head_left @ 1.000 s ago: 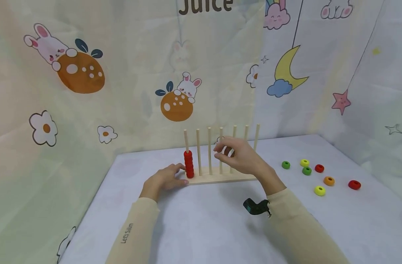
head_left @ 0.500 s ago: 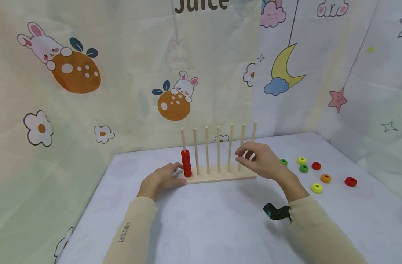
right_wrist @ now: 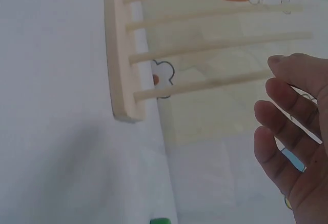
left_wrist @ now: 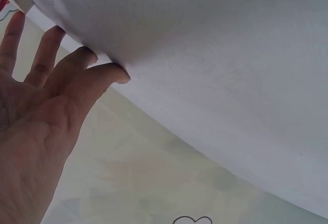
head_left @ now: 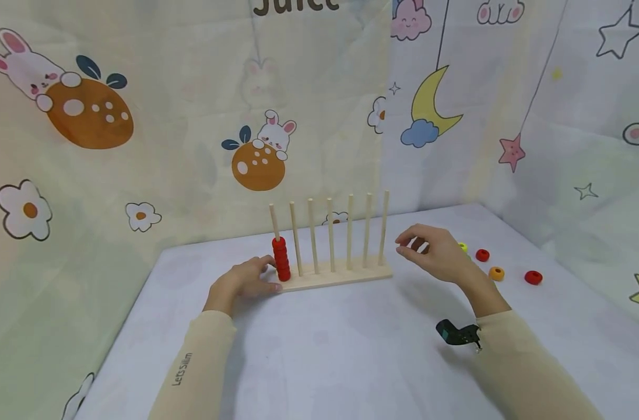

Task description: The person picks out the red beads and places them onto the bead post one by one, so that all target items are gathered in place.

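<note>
A wooden peg rack (head_left: 340, 276) with several upright rods stands on the table. Red beads (head_left: 281, 259) are stacked on its leftmost rod. At the rack's left end, my left hand (head_left: 242, 282) holds the base, thumb at the front corner and a finger behind. One fingertip meets the wood at the corner of the left wrist view, while other fingertips rest on the cloth. My right hand (head_left: 437, 252) hovers just right of the rack, fingers loosely curled around nothing. In the right wrist view, its fingers (right_wrist: 277, 114) are bare beside the rods.
Loose beads lie beyond my right hand: a red bead (head_left: 483, 255), an orange bead (head_left: 496, 273), another red bead (head_left: 533, 277) and a partly covered yellow bead (head_left: 463, 247). A green bead (right_wrist: 160, 221) peeks in below. Printed cloth (head_left: 193, 116) hangs behind the table.
My right hand has moved right, from over the rack's rods to beyond its right end, and now covers some loose beads. My left hand stays at the base. The head view has turned rightward.
</note>
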The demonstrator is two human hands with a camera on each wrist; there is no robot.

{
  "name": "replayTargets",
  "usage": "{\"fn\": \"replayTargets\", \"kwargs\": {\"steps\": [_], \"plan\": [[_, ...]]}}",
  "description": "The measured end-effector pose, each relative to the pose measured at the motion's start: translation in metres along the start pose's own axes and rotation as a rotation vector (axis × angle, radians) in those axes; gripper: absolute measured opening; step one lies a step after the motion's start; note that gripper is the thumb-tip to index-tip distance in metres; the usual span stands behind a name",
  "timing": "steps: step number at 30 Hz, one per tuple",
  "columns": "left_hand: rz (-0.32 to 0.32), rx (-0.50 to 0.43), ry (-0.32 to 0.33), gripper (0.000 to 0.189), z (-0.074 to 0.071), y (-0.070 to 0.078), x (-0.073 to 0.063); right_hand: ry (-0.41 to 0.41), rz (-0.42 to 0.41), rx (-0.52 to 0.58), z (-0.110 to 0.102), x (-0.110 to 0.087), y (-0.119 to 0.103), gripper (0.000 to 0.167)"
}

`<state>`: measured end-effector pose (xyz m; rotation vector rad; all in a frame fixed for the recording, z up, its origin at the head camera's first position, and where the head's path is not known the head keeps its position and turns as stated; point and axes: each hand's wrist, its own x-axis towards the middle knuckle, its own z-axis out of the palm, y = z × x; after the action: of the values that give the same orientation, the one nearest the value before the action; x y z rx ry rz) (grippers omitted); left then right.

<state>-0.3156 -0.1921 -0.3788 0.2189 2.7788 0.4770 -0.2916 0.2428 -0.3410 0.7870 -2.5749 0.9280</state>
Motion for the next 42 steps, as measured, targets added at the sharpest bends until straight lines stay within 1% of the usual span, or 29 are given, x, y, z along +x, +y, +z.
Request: {"fn": "replayTargets", "kwargs": {"steps": [5,8,12,15,19,21,26,31,37,39,42], "plan": [[-0.003,-0.007,0.002,0.064,0.003,0.0,0.001,0.019,0.016,-0.055,-0.015,-0.015,0.015,0.009],[-0.018,-0.005,0.008,0.065,0.004,-0.002,0.001,0.007,0.051,-0.087,-0.024,-0.023,0.023,0.01],[-0.015,-0.007,0.007,0.063,0.004,-0.003,0.001,-0.012,0.12,-0.104,-0.034,-0.035,0.035,0.011],[-0.002,-0.009,0.001,0.063,0.003,-0.005,0.001,-0.016,0.14,-0.111,-0.037,-0.043,0.046,0.011],[-0.03,0.006,0.002,0.064,0.002,-0.01,-0.003,-0.033,0.141,-0.115,-0.036,-0.049,0.06,0.012],[-0.04,0.013,0.002,0.064,0.001,-0.012,-0.005,-0.038,0.159,-0.122,-0.037,-0.052,0.065,0.013],[-0.037,-0.004,0.001,0.065,-0.002,-0.012,-0.007,-0.038,0.229,-0.161,-0.047,-0.062,0.076,0.021],[-0.049,-0.008,0.004,0.064,-0.004,-0.011,-0.008,-0.057,0.279,-0.167,-0.056,-0.072,0.088,0.027],[-0.01,-0.001,0.009,0.06,-0.002,-0.007,-0.005,-0.075,0.362,-0.163,-0.069,-0.089,0.101,0.039],[-0.002,-0.002,0.01,0.061,0.0,-0.005,-0.003,-0.076,0.389,-0.177,-0.074,-0.093,0.106,0.044],[-0.016,-0.01,0.007,0.063,0.001,-0.003,-0.002,-0.071,0.409,-0.198,-0.078,-0.098,0.112,0.046]]}}
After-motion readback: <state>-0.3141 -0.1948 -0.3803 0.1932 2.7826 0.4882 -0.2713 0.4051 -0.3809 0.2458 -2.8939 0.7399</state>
